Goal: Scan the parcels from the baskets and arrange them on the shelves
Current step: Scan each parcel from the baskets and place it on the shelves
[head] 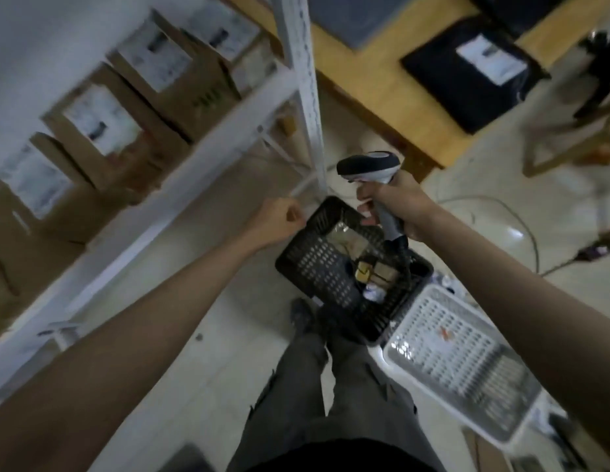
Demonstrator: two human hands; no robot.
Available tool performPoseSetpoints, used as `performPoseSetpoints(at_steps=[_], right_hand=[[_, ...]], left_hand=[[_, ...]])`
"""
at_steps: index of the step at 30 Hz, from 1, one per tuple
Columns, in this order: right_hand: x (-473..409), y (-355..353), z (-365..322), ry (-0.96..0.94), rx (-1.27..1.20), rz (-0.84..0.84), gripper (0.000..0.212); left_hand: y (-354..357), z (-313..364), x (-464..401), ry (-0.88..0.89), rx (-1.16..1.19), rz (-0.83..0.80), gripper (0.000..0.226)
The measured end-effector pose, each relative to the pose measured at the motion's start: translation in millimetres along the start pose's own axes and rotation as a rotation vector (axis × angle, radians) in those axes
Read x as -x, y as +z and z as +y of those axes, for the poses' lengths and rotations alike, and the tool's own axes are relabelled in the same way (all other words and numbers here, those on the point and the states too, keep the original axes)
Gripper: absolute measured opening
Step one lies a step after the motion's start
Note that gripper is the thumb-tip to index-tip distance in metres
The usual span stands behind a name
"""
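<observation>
Both bare forearms reach forward from the bottom corners of the blurred view, above grey trousers [347, 386]. At far left, brown cardboard parcels [102, 131] with white labels stand in a row on the white shelf [181, 178]. Left hand [279, 221] hangs beside the shelf post with its fingers curled into a fist, its grip holding nothing visible. Below it, on the floor, a black perforated basket [317, 267] holds a few small parcels. Right hand [395, 202] wraps its grip round the handle of a barcode scanner [368, 166]. Just beside the black basket sits a white basket [460, 362].
</observation>
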State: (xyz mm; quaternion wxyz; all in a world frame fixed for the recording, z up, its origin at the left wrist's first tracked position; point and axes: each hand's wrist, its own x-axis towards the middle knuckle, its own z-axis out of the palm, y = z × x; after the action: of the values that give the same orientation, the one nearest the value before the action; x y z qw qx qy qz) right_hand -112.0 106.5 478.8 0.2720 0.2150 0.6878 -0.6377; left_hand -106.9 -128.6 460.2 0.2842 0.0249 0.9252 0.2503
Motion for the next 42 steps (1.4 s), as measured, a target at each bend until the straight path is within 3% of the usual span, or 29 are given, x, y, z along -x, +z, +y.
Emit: performPoseSetpoints(at_steps=[4, 13, 23, 27, 32, 42], right_hand=[[-23.2, -13.4, 84.1, 0.116, -0.134, 0.137, 0.014], [-75.3, -33.9, 276.9, 0.332, -0.368, 0.414, 0.022], [-162.9, -11.5, 443.2, 0.455, -0.524, 0.492, 0.034], [-200.7, -3.5, 492.2, 0.474, -0.556, 0.453, 0.025], [-236.5, 3.7, 539.9, 0.447, -0.672, 0.377, 0.01], [-271.2, 4.4, 600.2, 0.398, -0.713, 0.399, 0.01]], left_hand=[[72.8, -27.8, -29.7, -0.044, -0.003, -0.171, 0.013], [237.0, -64.1, -97.2, -0.037, 0.054, -0.407, 0.006], [421.9, -103.8, -199.4, -0.058, 0.069, -0.396, 0.015], [478.6, -126.8, -230.8, -0.121, 0.091, -0.344, 0.021], [538.2, -162.4, -270.6, -0.083, 0.051, -0.239, 0.039], [622.0, -201.0, -343.9, 0.242, -0.446, -0.163, 0.104]])
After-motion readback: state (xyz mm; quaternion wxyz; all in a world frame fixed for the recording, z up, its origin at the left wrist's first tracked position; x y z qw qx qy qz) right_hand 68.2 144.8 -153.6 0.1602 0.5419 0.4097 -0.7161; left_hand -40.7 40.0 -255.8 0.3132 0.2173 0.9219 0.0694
